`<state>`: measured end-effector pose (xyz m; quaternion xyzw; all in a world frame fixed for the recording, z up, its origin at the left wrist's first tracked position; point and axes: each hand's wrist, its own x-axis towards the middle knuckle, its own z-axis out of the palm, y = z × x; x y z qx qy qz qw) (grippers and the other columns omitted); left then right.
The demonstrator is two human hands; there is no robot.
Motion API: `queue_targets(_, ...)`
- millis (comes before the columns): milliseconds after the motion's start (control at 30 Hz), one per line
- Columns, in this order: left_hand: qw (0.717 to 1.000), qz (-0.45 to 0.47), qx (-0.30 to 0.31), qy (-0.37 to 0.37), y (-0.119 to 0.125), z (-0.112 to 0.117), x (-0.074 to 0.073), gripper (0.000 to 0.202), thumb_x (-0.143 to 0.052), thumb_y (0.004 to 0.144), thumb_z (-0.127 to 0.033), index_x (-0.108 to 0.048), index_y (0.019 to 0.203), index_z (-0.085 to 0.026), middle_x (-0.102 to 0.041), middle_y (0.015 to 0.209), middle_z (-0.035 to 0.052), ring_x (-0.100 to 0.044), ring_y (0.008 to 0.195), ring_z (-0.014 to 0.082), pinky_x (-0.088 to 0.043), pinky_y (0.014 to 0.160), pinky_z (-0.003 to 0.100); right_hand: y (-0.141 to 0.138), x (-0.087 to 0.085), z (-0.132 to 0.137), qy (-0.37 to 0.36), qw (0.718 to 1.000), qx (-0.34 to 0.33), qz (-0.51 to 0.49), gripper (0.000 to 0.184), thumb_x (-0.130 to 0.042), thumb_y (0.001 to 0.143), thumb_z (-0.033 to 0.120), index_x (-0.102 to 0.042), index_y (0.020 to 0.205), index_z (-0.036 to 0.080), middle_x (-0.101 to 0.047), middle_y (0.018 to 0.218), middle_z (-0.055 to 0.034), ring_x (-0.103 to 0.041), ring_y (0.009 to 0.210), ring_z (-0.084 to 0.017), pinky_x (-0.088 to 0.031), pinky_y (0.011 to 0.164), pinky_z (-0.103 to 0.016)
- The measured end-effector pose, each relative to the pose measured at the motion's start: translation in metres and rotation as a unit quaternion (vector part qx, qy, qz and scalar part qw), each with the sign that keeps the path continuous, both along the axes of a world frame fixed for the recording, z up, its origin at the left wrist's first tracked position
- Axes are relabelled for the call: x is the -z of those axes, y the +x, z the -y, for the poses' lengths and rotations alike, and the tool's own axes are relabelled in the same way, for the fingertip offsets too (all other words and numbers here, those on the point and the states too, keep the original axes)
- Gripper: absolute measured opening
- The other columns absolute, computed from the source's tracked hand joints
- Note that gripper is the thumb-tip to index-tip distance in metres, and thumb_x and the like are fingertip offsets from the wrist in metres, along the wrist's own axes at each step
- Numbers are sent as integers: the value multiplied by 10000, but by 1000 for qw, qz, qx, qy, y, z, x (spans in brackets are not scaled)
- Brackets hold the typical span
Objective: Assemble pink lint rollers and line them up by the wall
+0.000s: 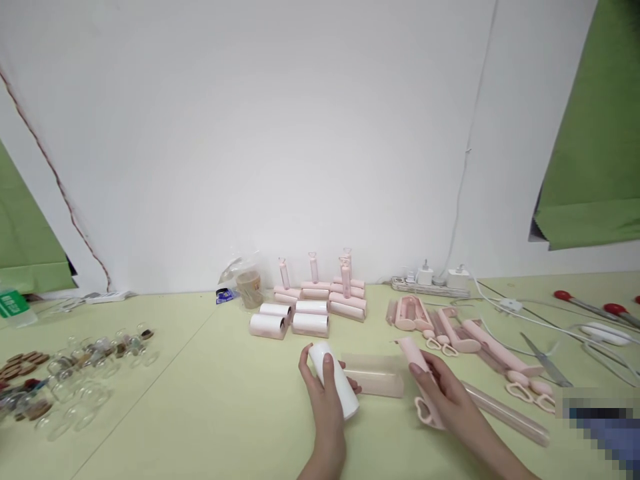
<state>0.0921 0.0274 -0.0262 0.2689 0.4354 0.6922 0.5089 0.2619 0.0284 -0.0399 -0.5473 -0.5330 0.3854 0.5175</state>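
Holding, left side: the left hand [325, 393] is closed around a white roll [334, 380], thumb on top. The roll lies slantwise, just above the table [200, 400] or resting on it.
Holding, right side: the right hand [445, 393] is clamped on a pink handle [413, 357]. Its bar end points far-left and its heart-shaped loop sits near the palm.
Between the hands: a clear cover [375, 377] lies flat on the table. It seems to touch the roll, though the view is too soft to be sure.
Step in hand: as I judge it, roll and handle are both picked up and turned toward each other, but are not yet joined.
Next move calls for: lining the handle's bar up with the roll's open end while keeping the roll from turning in the left grip.
Far side: spare rolls [295, 319] lie in front of stacked pink rollers [345, 297].
Right side: loose handles [465, 337] and scissors [547, 363] lie near.
Left side: small glass bottles [85, 373] lie well apart.
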Motion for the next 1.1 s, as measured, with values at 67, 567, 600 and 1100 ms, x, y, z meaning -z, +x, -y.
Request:
queue_targets(67,1000,-13,17,16,2,-1,5,625,-549,696,-539,-240,1176,-284,-554,681,-30,-568,438,131,-470,454,258,13,4,1,-13,998,37,52,423,-427,754,577,-477,1023,254,-580,895,-17,-557,821,-220,-453,670,-295)
queue_targets(567,998,20,57,1,-1,6,-7,614,-485,742,-544,-206,1214,-268,-552,667,-30,-591,486,146,-480,501,268,-36,-39,15,-33,994,-91,52,569,-271,771,661,-460,1124,255,-532,1167,-59,-478,1073,-266,-434,828,-344)
queue_targets(600,998,25,60,-5,-2,7,-8,624,-487,742,-543,-205,1223,-264,-561,678,-21,-602,518,155,-485,518,272,-49,-43,18,-29,991,-127,35,540,-274,791,638,-444,1133,256,-554,1125,-50,-514,1022,-245,-442,819,-328)
queue_targets(1100,981,-16,189,35,6,12,-10,940,-743,535,-403,-158,1243,-203,-587,1000,117,-587,898,248,-465,745,317,-66,-21,8,36,995,-68,62,393,-257,836,561,-466,969,255,-549,891,-26,-538,892,-208,-453,769,-321)
